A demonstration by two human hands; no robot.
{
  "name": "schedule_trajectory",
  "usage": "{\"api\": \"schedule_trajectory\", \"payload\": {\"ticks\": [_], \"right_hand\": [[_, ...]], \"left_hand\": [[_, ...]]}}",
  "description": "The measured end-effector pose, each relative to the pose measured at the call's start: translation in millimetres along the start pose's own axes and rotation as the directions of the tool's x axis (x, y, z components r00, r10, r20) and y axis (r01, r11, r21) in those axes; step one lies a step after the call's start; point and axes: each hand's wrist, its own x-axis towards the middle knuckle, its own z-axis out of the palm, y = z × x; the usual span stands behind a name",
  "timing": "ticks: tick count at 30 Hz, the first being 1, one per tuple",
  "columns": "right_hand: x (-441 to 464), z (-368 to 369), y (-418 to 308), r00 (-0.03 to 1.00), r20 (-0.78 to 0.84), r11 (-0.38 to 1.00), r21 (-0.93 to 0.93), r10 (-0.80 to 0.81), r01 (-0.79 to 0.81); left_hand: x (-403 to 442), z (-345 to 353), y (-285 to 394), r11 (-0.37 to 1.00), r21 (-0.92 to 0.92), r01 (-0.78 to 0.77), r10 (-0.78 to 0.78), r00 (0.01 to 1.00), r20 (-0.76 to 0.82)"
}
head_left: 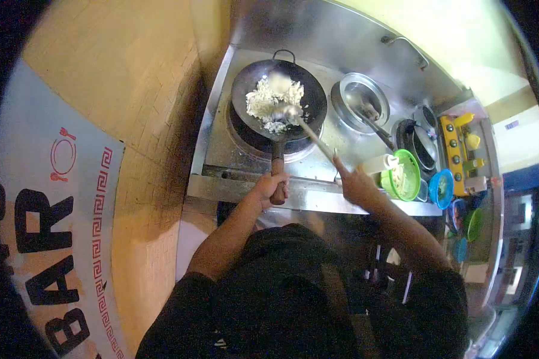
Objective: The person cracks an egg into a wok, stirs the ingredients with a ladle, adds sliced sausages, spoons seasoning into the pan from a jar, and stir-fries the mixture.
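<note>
A dark wok (pixel 317 99) rests over the left burner, with white, rice-like crumbly food (pixel 259 103) heaped in it. Fingers wrapped round its wooden handle (pixel 277 152), my left hand (pixel 272 189) grips it near the counter's front edge. My right hand (pixel 357 184) is closed on the long handle of a ladle (pixel 318 143). The ladle's shiny metal head is down in the food on the wok's near right side, partly blurred. A white squeeze bottle (pixel 378 164) stands close beside my right hand.
Right of the wok sits a round steel pan (pixel 342 110) with a long-handled utensil in it. Further right are a green basket (pixel 415 192), a blue basket (pixel 442 200), dark pans (pixel 422 149) and a yellow knobbed panel (pixel 454 158). A steel backsplash (pixel 317 30) rises behind.
</note>
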Motion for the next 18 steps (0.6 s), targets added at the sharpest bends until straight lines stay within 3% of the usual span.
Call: {"api": "schedule_trajectory", "payload": {"ticks": [1,3,6,8,9,10,12,14,18], "right_hand": [[25.0,9.7,4.1,0.996,-0.083,0.995,0.095,0.014,-0.006],[56.4,-6.0,-8.0,0.997,-0.046,0.924,0.382,0.057,-0.035],[31.0,-16.2,-26.8,0.993,0.103,0.902,0.432,-0.050,0.001],[-13.0,-17.2,-27.3,0.986,0.143,0.968,0.248,-0.081,0.044],[-27.7,-14.1,-17.5,0.989,0.126,0.982,0.181,-0.078,0.055],[-23.3,-7.8,11.9,0.987,-0.082,0.990,-0.051,-0.138,0.134],[-21.1,-15.1,45.4,0.961,-0.227,0.966,-0.236,-0.157,0.102],[-36.7,-82.1,53.4,0.973,-0.219,0.973,-0.230,-0.067,0.015],[-83.6,-142.9,47.3,0.969,-0.224,0.896,-0.445,-0.102,-0.009]], "left_hand": [[1.9,1.5,-0.3,1.000,-0.015,-0.002,0.001,1.000,-0.014],[3.9,7.6,6.1,1.000,-0.025,-0.003,0.003,1.000,-0.012],[-5.9,2.4,18.6,0.998,0.008,0.070,-0.070,0.997,-0.009],[-3.1,-4.3,24.6,0.983,0.048,0.177,-0.176,0.984,-0.028],[-11.3,14.5,15.7,0.993,0.046,0.111,-0.109,0.993,-0.039],[-23.9,53.8,6.4,0.998,0.053,0.039,-0.037,0.999,-0.040],[-47.7,87.3,0.8,0.997,0.079,0.007,-0.001,0.998,-0.070],[-48.6,99.9,16.0,0.991,0.126,0.040,-0.028,0.995,-0.095],[-18.3,61.5,14.2,0.999,-0.050,0.021,-0.025,0.997,-0.078]]}}
